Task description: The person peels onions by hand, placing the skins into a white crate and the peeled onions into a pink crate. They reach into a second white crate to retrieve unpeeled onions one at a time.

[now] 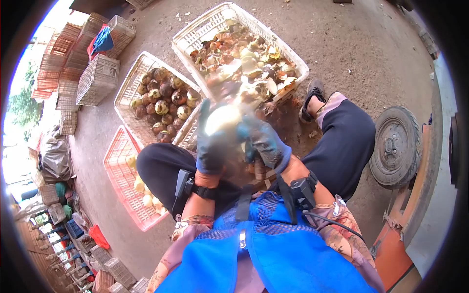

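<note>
Both hands wear dark blue-grey gloves and are close together over the lap. My left hand (pixel 210 144) is wrapped round one side of a pale, round peeled item (pixel 223 120), blurred by motion. On its right side is my right hand (pixel 264 140), with fingers bent; whether it holds a tool is too blurred to tell. Just beyond the hands, a white crate (pixel 302 68) holds peelings and pale scraps. Left of it, another white crate (pixel 119 105) holds brown and green unpeeled round items (pixel 162 107). A pink crate (pixel 111 158) by the left knee contains pale peeled pieces (pixel 148 200).
Stacked crates (pixel 100 78) stand at the upper left, with a blue cloth (pixel 102 40) on them. A wheel with a tyre (pixel 394 146) lies right of the right knee. Grey sacking (pixel 54 156) and more crates (pixel 119 272) are along the left.
</note>
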### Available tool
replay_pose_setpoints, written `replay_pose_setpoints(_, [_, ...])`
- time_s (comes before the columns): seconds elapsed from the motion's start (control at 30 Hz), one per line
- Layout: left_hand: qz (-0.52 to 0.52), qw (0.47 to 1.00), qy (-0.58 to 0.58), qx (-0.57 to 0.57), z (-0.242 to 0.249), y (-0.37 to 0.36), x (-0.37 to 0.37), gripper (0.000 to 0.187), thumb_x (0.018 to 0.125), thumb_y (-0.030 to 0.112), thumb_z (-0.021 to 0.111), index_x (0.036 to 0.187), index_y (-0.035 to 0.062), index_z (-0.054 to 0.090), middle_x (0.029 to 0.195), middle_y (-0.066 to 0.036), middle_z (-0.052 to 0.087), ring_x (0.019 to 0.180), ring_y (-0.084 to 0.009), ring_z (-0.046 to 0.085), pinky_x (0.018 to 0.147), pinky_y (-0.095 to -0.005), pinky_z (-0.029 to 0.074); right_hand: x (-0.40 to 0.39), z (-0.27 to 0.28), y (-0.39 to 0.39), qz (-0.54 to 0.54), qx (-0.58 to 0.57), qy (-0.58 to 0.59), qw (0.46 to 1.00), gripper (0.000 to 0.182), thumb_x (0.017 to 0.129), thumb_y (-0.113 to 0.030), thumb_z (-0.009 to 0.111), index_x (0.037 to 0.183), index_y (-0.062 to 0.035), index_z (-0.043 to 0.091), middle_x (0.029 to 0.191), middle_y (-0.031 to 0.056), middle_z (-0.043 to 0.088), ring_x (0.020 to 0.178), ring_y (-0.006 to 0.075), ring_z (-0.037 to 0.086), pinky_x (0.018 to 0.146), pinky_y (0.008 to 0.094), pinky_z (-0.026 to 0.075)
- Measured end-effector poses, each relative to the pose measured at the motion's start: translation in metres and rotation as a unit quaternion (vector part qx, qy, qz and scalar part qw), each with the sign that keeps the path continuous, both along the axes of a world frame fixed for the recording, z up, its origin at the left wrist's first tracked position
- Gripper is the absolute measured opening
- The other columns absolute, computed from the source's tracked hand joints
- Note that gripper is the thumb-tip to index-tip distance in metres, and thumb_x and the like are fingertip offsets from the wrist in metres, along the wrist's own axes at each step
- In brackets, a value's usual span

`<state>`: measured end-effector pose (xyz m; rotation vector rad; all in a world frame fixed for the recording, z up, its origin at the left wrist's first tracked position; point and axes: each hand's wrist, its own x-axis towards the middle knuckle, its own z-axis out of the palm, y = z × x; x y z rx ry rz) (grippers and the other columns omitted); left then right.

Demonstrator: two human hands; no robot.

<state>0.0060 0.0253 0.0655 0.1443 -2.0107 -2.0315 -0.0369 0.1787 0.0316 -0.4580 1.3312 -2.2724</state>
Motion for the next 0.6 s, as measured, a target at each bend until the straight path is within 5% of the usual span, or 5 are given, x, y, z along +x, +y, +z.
replay_pose_setpoints(0.1, [-0.028,0.999,0.005,0.019,0.007,-0.001,0.0,0.088,0.077,0.029,0.078,0.148,0.0037,0.032,0.137,-0.015,0.052,0.122,-0.0267,0.053,0.099,-0.0381,0.049,-0.001,0.041,0.011,0.025,0.008,-0.113,0.993,0.062,0.093,-0.017,0.066,0.147,-0.0023,0.039,0.119,0.0002,0.06,0.1,0.0083,0.057,0.086,0.0247,0.049])
replay_pose_setpoints(0.4, [-0.058,0.965,-0.131,0.222,0.042,0.009,0.006,0.042,0.085,0.007,0.062,0.126,0.0006,0.055,0.117,-0.008,0.06,0.1,-0.0182,0.061,0.081,-0.0292,0.053,0.002,0.032,0.012,-0.107,0.122,0.127,0.979,0.052,0.085,-0.009,0.069,0.133,0.0042,0.053,0.118,0.0112,0.067,0.102,0.0135,0.064,0.09,0.0293,0.052])
replay_pose_setpoints(0.43, [-0.058,0.965,-0.131,0.221,0.039,0.012,0.007,0.042,0.085,0.007,0.062,0.126,0.0006,0.055,0.117,-0.008,0.06,0.1,-0.0182,0.061,0.081,-0.0292,0.053,0.002,0.039,0.011,-0.116,0.093,0.099,0.984,0.046,0.085,-0.01,0.069,0.127,0.0023,0.056,0.11,0.012,0.068,0.095,0.0145,0.065,0.084,0.0298,0.053])
replay_pose_setpoints(0.5, [0.006,0.981,-0.031,-0.191,0.029,0.015,0.008,0.038,0.083,0.006,0.063,0.12,0.0007,0.059,0.112,-0.007,0.062,0.096,-0.0153,0.061,0.08,-0.0284,0.052,0.0,0.041,0.011,-0.126,0.063,0.072,0.987,0.039,0.085,-0.012,0.068,0.122,0.0003,0.06,0.102,0.0128,0.07,0.088,0.0154,0.066,0.078,0.0302,0.054])
replay_pose_setpoints(0.6, [-0.017,0.995,-0.097,0.002,0.017,0.007,0.013,0.037,0.08,0.004,0.064,0.116,0.0003,0.061,0.106,-0.005,0.064,0.094,-0.0134,0.061,0.082,-0.0281,0.051,-0.004,0.037,0.016,-0.095,0.203,0.219,0.95,0.025,0.085,-0.013,0.065,0.107,-0.0031,0.062,0.085,0.0152,0.066,0.072,0.0194,0.062,0.067,0.0339,0.051])
